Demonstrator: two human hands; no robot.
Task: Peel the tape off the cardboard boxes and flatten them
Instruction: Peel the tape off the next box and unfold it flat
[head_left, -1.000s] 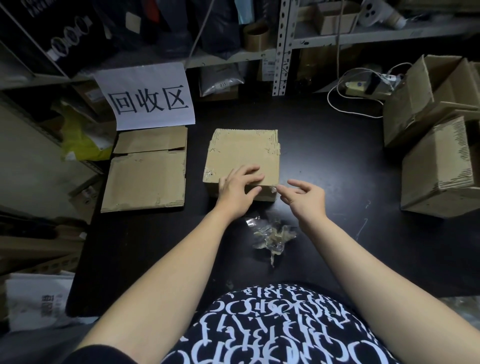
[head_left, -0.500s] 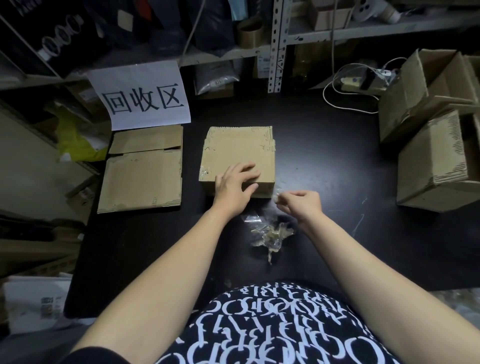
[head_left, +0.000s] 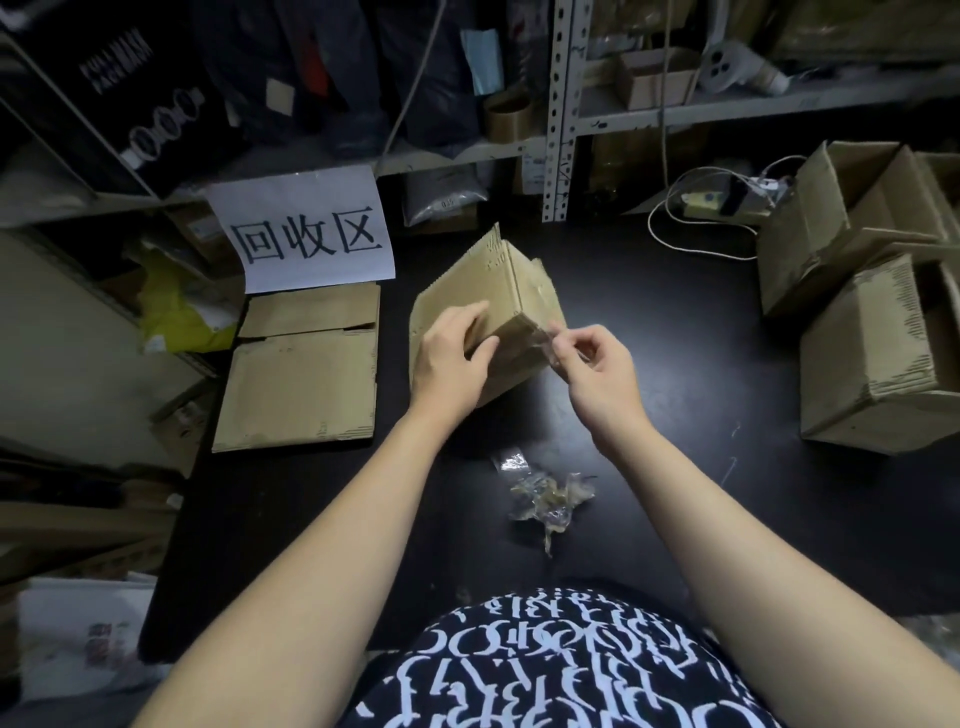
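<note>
The left hand (head_left: 449, 364) is gripping the tilted cardboard box (head_left: 514, 291), and the right hand (head_left: 597, 379) is pinching a clear tape strip (head_left: 548, 340) at its corner. Flattened cardboard (head_left: 301, 389) is lying left of the hands, with a peeled tape wad (head_left: 550, 499) below them. Two boxes (head_left: 872, 374) to the right are not yet flattened.

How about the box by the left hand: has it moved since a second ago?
Yes. The box, earlier flat beside the flattened cardboard, is now tilted up, gripped by the left hand.

Left grip (head_left: 448, 364), right grip (head_left: 597, 375), both curled.
</note>
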